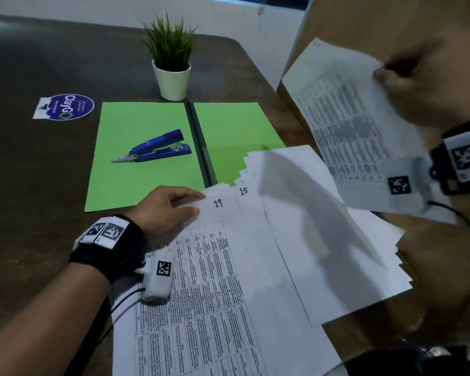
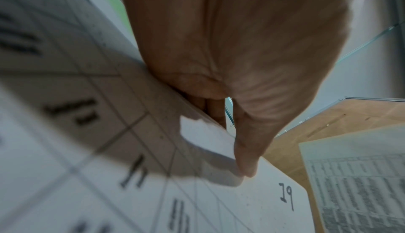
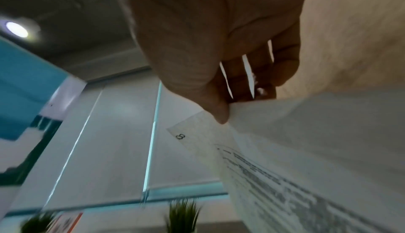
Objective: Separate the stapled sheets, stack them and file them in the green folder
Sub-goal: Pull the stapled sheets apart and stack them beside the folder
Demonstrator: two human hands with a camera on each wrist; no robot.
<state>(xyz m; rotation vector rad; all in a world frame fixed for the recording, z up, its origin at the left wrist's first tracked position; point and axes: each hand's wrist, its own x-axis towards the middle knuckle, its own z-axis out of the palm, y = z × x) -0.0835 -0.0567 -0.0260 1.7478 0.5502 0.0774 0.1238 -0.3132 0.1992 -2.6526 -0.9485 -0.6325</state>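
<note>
The green folder (image 1: 147, 164) lies open on the table with a blue stapler (image 1: 158, 146) on its left half. Fanned white printed sheets (image 1: 310, 240) cover the folder's near right corner. My left hand (image 1: 198, 204) pinches the top left corner of the sheet marked 19 (image 1: 228, 280). In the left wrist view the thumb of that hand (image 2: 238, 150) lies on top of sheet 19 (image 2: 263, 210), fingers beneath. My right hand (image 1: 385, 74) holds one printed sheet (image 1: 350, 131) raised at the right. The right wrist view shows the right hand (image 3: 228, 105) pinching that sheet (image 3: 285, 158), marked 8.
A potted plant (image 1: 171, 74) in a white pot stands just behind the folder. A round blue sticker (image 1: 65, 107) is on the dark table (image 1: 38, 185) at the left. A wooden panel (image 1: 364, 23) rises at the right. A seam (image 1: 198, 137) crosses the table under the folder.
</note>
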